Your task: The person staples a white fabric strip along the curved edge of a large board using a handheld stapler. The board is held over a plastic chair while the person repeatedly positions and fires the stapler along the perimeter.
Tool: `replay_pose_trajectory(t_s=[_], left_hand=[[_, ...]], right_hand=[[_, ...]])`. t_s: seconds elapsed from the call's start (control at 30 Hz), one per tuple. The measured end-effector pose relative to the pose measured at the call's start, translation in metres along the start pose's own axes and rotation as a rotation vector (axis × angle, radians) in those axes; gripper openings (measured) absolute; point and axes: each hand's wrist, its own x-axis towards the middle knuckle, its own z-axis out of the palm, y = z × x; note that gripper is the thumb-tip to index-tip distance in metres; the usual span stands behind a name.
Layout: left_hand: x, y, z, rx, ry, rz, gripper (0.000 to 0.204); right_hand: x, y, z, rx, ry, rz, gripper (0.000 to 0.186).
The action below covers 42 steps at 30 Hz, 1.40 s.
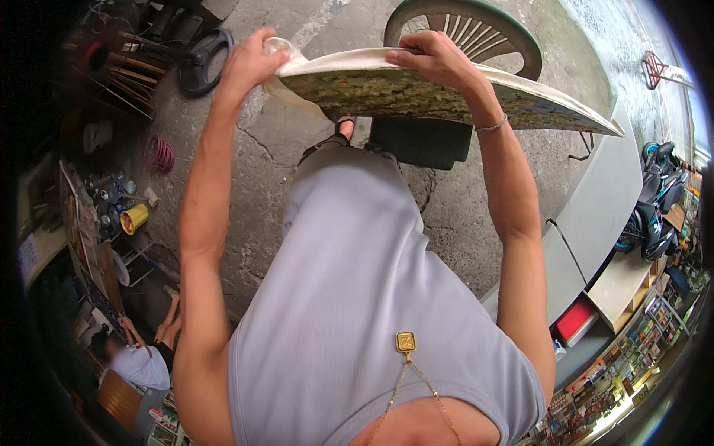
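Across the top of the view stands a wide panel (379, 91) with a mottled green and brown face toward me. Off-white cloth (338, 61) wraps over its upper edge and bunches loosely at the left corner. My left hand (253, 63) is closed on that bunched corner, thumb pointing right. Farther right, my right hand (440, 59) grips the upper edge, its thumb on the cloth and its fingers partly hidden behind. The panel's right end tapers away past my right wrist.
Beyond the panel is a green plastic chair (532, 56). A black block-like seat (420, 141) stands below it. Grey table (595, 201) runs along the right, near a motorbike (654, 204). At left are a steering wheel (204, 63), a yellow bucket (134, 218) and another person (141, 366).
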Motion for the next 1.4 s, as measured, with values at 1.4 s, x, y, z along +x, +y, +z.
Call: replay_pose_trajectory(t_s=[1.4], left_hand=[[0.027, 0.091, 0.043, -0.509, -0.601, 0.201, 0.030]], right_hand=[[0.019, 0.007, 0.014, 0.141, -0.171, 0.166, 0.045]])
